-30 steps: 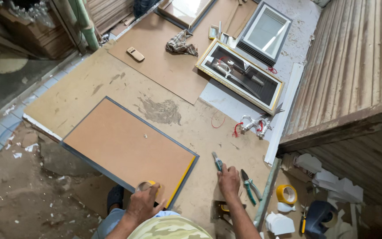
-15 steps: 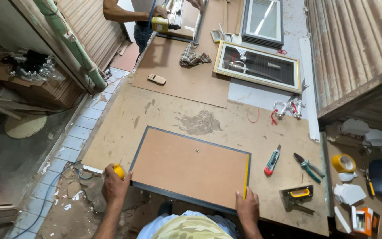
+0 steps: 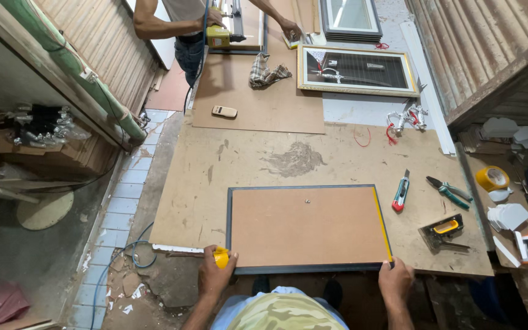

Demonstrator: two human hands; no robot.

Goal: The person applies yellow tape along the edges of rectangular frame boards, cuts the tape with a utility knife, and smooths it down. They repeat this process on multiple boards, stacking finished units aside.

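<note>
One frame (image 3: 308, 227) lies face down on the worktop (image 3: 215, 177), its brown backing board up, at the near edge just in front of the person. The left hand (image 3: 215, 276) sits at the frame's near left corner, closed around a yellow tape measure (image 3: 221, 257). The right hand (image 3: 395, 278) rests at the frame's near right corner, fingers curled over the edge and pinching the end of the yellow tape (image 3: 383, 223), which runs up the frame's right side.

As a judgement: the backing board looks already seated in the frame, with one small fitting (image 3: 307, 200) near its far edge; the measuring is in hand, and no hangers or fasteners show along the other edges, so that part seems left.

Right of the frame lie one red utility knife (image 3: 401, 192), one pair of green-handled pliers (image 3: 449, 192) and one staple tool (image 3: 442, 231) with a yellow grip. Farther right of the frame sit one roll of yellow tape (image 3: 492, 178) and a pile of white card pieces (image 3: 508, 215), too many to count surely.

Beyond the frame, a gold-edged picture (image 3: 355, 70) lies face up, with a checked rag (image 3: 266, 72) and one small beige block (image 3: 224, 112) to its left. A second person (image 3: 184, 24) stands at the far end of the worktop, holding a yellow power tool (image 3: 220, 38).
</note>
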